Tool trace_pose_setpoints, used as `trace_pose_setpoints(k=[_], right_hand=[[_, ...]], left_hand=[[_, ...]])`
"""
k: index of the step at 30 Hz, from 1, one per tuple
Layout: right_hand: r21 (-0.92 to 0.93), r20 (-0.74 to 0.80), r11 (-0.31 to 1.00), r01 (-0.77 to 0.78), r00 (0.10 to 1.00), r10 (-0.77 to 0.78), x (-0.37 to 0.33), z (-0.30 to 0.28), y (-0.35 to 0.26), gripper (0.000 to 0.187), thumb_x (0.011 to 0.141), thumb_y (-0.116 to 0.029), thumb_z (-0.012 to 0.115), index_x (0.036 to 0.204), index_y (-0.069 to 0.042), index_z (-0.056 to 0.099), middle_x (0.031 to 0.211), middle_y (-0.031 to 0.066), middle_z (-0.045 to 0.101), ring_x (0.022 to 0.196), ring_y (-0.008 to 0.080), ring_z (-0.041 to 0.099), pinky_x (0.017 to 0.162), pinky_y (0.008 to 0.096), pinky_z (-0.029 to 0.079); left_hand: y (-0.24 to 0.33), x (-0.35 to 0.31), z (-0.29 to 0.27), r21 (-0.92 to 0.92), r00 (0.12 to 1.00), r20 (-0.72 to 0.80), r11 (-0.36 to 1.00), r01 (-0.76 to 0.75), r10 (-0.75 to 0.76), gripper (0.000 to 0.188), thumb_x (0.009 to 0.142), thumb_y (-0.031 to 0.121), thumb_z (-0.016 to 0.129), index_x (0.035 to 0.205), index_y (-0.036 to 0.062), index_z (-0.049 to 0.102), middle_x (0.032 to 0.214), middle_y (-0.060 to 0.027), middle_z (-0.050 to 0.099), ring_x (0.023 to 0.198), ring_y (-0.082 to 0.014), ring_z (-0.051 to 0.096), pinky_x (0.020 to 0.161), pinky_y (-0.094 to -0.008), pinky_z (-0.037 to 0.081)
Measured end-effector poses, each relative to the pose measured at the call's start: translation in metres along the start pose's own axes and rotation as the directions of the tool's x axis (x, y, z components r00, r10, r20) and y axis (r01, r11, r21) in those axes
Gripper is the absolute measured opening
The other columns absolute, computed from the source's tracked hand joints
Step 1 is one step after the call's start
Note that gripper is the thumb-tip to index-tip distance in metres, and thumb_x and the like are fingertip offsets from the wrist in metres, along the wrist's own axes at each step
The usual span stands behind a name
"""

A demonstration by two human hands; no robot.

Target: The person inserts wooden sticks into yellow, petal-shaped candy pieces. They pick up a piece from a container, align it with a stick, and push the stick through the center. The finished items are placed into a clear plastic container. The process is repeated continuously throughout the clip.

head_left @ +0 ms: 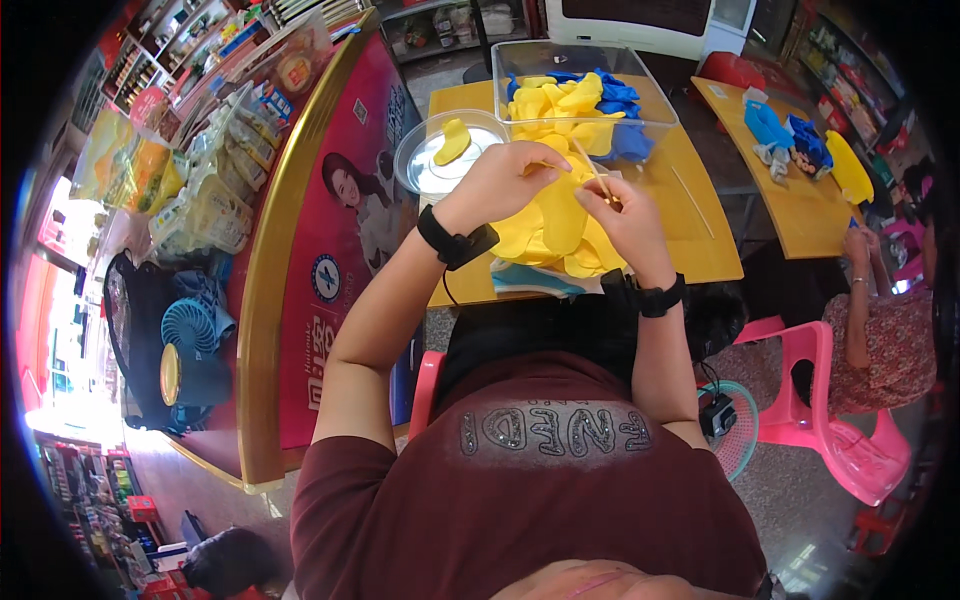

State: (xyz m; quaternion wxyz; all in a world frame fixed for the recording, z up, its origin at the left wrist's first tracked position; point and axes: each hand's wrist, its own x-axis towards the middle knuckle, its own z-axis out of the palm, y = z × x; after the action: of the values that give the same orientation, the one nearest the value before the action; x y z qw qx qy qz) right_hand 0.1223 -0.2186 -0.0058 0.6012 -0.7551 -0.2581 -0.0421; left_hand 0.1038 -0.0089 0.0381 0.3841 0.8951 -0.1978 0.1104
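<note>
My left hand [512, 182] pinches the upper end of a flat yellow cloth-like piece [563, 218], which hangs down over a loose heap of similar yellow pieces [522, 240]. In my right hand [632, 225] a thin wooden stick [593, 168] is gripped between thumb and fingers. Its upper end reaches up beside the yellow piece; whether it touches the piece I cannot tell. Left of my left hand stands a round clear tub [408, 152] with one yellow piece [453, 141] in it. A clear plastic bin [640, 65] behind my hands holds yellow pieces and blue pieces [618, 95].
Another thin stick [692, 200] lies on the yellow table [718, 250], right of my right hand. A blue-and-white item [540, 281] sits at the near edge. A gold-edged counter [262, 290] rises at left. At right, a person [880, 330] works by another table [800, 215]; a pink chair [815, 400] stands nearby.
</note>
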Motion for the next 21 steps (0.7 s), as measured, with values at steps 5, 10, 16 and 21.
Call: trace_pose_setpoints(k=[5, 10, 16, 21], right_hand=[[0.209, 0.078, 0.969, -0.135, 0.99, 0.121, -0.004, 0.005, -0.007, 0.021, 0.088, -0.017, 0.069, 0.09, 0.004, 0.067, 0.075, 0.0018, 0.063, 0.069, 0.0073, 0.056, 0.063, 0.0227, 0.044], [0.322, 0.031, 0.931, -0.17, 0.985, 0.169, -0.009, 0.013, -0.023, 0.016, 0.085, -0.013, 0.073, 0.086, 0.002, 0.067, 0.074, -0.0002, 0.061, 0.067, 0.0051, 0.054, 0.061, 0.0201, 0.043], [0.284, 0.0, 0.957, -0.058, 0.998, 0.06, -0.018, 0.032, -0.022, 0.016, 0.083, -0.011, 0.075, 0.082, 0.001, 0.065, 0.069, -0.0032, 0.058, 0.061, 0.0031, 0.048, 0.053, 0.0189, 0.038], [0.202, 0.021, 0.979, 0.007, 1.0, -0.011, -0.023, 0.042, -0.035, 0.017, 0.082, -0.012, 0.076, 0.079, 0.0, 0.064, 0.069, -0.0038, 0.058, 0.059, 0.0027, 0.047, 0.051, 0.02, 0.037]], left_hand=[[0.002, -0.015, -0.001, 0.14, 0.922, -0.37, 0.988, -0.065, 0.113, 0.021, 0.086, 0.006, 0.067, 0.107, 0.0037, 0.067, 0.096, -0.0086, 0.067, 0.086, -0.0178, 0.064, 0.076, -0.0281, 0.051], [0.028, -0.053, 0.013, -0.063, 0.831, -0.557, 0.998, -0.029, -0.011, 0.027, 0.086, 0.005, 0.069, 0.112, 0.0023, 0.062, 0.09, -0.0032, 0.062, 0.075, -0.0068, 0.056, 0.066, -0.0199, 0.046], [0.026, -0.073, 0.052, -0.524, 0.748, -0.624, 0.831, -0.186, -0.226, 0.029, 0.089, 0.006, 0.067, 0.116, 0.0012, 0.058, 0.089, -0.0013, 0.06, 0.074, -0.0041, 0.055, 0.061, -0.0188, 0.045], [0.03, -0.076, 0.05, -0.711, 0.779, -0.486, 0.698, -0.089, -0.396, 0.029, 0.085, 0.008, 0.072, 0.11, 0.0009, 0.06, 0.088, -0.0027, 0.062, 0.076, -0.0083, 0.059, 0.064, -0.021, 0.048]])
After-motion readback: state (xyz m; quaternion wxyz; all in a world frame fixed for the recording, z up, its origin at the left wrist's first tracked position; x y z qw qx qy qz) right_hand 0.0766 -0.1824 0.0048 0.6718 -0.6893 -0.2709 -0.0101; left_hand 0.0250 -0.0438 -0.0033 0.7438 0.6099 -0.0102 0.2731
